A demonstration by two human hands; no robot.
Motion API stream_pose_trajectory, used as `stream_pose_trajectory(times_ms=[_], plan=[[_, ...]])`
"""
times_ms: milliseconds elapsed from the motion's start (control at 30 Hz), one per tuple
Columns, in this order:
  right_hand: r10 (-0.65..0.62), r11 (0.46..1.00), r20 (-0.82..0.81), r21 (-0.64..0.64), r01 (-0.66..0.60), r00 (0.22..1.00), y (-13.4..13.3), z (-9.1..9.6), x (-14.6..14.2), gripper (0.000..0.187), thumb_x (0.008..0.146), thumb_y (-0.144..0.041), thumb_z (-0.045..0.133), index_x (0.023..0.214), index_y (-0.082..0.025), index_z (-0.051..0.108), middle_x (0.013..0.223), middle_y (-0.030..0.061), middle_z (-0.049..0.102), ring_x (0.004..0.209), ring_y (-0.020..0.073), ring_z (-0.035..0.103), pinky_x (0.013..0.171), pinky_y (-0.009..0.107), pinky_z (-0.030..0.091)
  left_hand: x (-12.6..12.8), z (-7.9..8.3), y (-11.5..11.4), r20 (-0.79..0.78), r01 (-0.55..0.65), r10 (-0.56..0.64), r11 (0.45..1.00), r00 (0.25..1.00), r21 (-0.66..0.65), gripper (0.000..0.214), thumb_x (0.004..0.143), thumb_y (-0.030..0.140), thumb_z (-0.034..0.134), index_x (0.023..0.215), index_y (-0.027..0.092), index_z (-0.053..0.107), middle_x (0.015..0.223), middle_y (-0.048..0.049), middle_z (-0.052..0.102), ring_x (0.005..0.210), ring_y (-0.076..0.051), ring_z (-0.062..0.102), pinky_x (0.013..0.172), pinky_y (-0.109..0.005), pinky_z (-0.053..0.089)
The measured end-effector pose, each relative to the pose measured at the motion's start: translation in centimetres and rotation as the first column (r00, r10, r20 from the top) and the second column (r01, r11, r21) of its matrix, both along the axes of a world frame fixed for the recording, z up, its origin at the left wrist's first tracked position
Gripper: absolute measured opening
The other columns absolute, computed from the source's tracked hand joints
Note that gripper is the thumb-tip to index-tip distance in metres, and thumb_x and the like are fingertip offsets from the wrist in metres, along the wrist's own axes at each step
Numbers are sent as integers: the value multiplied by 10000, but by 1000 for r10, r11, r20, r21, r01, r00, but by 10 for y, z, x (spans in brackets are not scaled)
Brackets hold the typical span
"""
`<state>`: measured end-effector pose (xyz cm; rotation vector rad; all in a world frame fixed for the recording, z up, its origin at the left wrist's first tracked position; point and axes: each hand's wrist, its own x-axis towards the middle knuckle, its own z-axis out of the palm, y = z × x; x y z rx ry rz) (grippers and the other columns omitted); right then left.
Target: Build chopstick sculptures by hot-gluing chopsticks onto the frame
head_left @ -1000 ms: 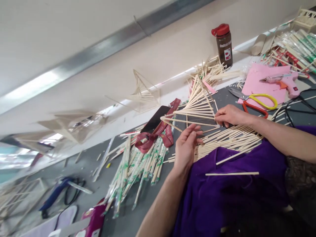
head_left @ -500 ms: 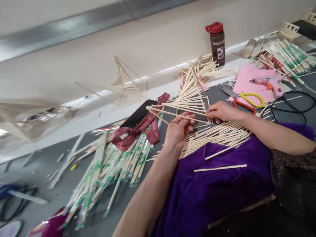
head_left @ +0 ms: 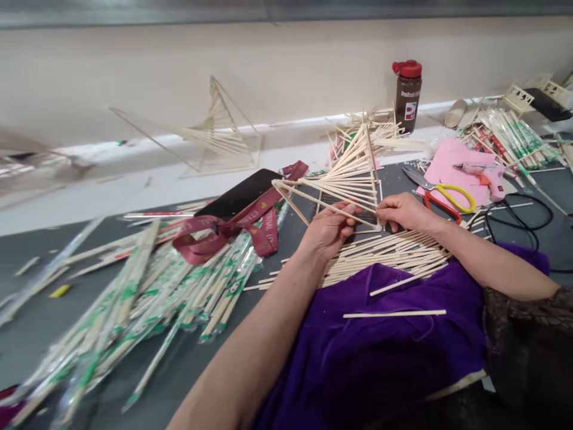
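Observation:
A twisted, fan-like frame of wooden chopsticks stands in front of me. My left hand is closed, its thumb and fingers pinching one of the frame's lower sticks. At the frame's lower right corner, my right hand pinches the end of a stick; its fingertips partly hide what they hold. Beneath both hands lies a spread of loose chopsticks. One single chopstick rests on the purple cloth across my lap.
Wrapped chopsticks, a red lanyard and a black phone lie to the left. On the right are scissors, a pink glue gun and its black cord. Behind stand a bottle and another stick frame.
My view has levelled out and swung, so the surroundings sit differently in the picture. Both hands keep nearly the same hold on the chopstick frame.

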<state>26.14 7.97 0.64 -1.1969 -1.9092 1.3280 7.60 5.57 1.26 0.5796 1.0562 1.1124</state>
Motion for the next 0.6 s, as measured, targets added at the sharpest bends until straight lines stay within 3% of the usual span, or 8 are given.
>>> stream_pose_trajectory(times_ms=[233, 600], plan=[[-49, 998, 25, -34, 49, 999, -4, 6, -2, 176, 763, -275, 564, 670, -143, 634, 496, -42, 574, 394, 50, 477, 411, 170, 315, -1, 4, 8, 0, 55, -55, 998, 998, -42, 96, 782, 0, 613, 721, 73, 599, 629, -29, 619, 383, -11, 430, 290, -81, 273], [-61, 997, -10, -43, 60, 998, 0, 2, -3, 161, 784, -251, 575, 678, -141, 624, 592, -23, 633, 409, 42, 505, 411, 160, 343, -6, 1, 17, -35, 100, -100, 995, 994, -5, 87, 763, 5, 615, 726, 84, 608, 655, -43, 631, 382, -15, 417, 283, -81, 254]])
